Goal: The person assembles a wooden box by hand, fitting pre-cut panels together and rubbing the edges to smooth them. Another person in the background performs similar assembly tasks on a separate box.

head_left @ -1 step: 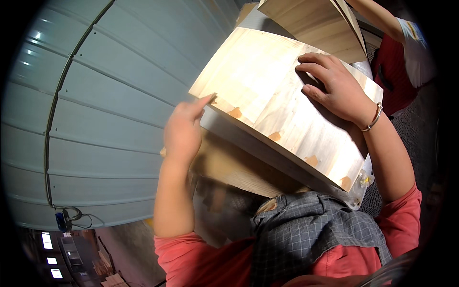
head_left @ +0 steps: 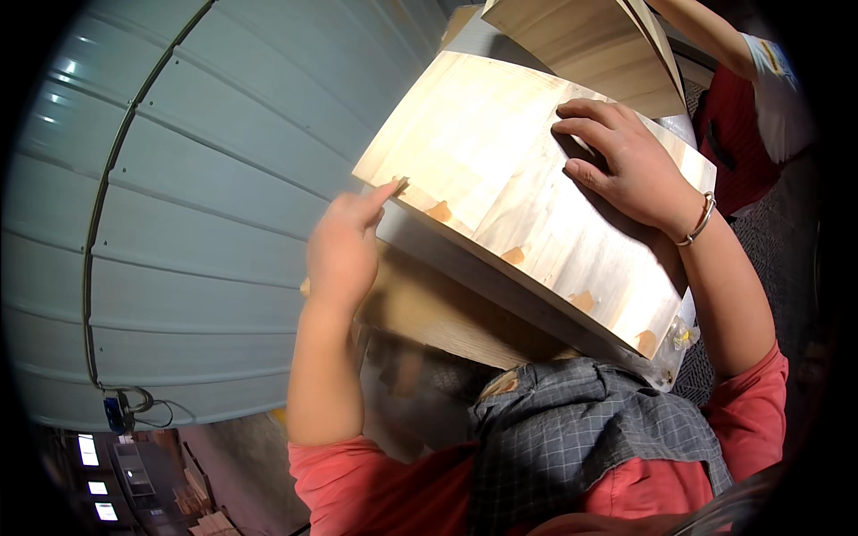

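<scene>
Mid-frame wooden panel (head_left: 527, 201): we've four tan patches (head_left: 513, 255) down, maybe one to go, left hand (head_left: 344, 250) index-out (can't tell the rest), right hand (head_left: 645, 165) fingers apart.

Palms of both hands (head_left: 344, 246) (head_left: 630, 165) hidden

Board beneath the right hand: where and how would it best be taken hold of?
The board is probably best gripped at its two short ends, the left hand coming from the left and the right hand from the right: its broad, flat top offers nothing to pinch. Whether fingers fit underneath is hidden.
</scene>
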The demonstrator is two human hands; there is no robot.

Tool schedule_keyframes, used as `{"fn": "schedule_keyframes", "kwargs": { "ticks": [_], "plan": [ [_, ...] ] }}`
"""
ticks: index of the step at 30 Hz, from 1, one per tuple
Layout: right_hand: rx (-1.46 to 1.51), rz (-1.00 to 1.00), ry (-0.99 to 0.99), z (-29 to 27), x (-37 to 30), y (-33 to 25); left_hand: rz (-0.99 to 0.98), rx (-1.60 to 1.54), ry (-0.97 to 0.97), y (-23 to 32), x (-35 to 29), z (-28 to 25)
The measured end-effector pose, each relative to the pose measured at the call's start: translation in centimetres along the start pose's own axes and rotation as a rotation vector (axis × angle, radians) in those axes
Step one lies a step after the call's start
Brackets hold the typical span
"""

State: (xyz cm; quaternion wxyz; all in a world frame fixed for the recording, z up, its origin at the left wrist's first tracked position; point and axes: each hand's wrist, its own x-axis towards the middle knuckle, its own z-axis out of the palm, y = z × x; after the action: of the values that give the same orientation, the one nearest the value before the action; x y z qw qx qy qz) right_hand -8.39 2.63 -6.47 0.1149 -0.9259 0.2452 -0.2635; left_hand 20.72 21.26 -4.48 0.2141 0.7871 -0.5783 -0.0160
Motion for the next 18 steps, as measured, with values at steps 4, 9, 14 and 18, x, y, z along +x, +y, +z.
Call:
{"fn": "schedule_keyframes", "kwargs": {
  "ticks": [4,9,14,18],
  "plan": [
    [-0.008,0.026,-0.004,-0.1,-0.1,-0.1,0.001,-0.088,-0.096,0.4,-0.4,-0.9],
    [0.003,0.023,-0.004,-0.1,-0.1,-0.4,-0.063,-0.076,-0.058,0.1,-0.7,-0.6],
    [-0.021,0.037,-0.002,-0.2,-0.2,-0.4,-0.148,-0.330,-0.077,-1.3,0.1,-1.6],
    [-0.023,0.036,-0.019,-0.1,0.1,-0.4,-0.119,-0.137,0.086,-3.1,1.0,-0.1]
  ]
}}
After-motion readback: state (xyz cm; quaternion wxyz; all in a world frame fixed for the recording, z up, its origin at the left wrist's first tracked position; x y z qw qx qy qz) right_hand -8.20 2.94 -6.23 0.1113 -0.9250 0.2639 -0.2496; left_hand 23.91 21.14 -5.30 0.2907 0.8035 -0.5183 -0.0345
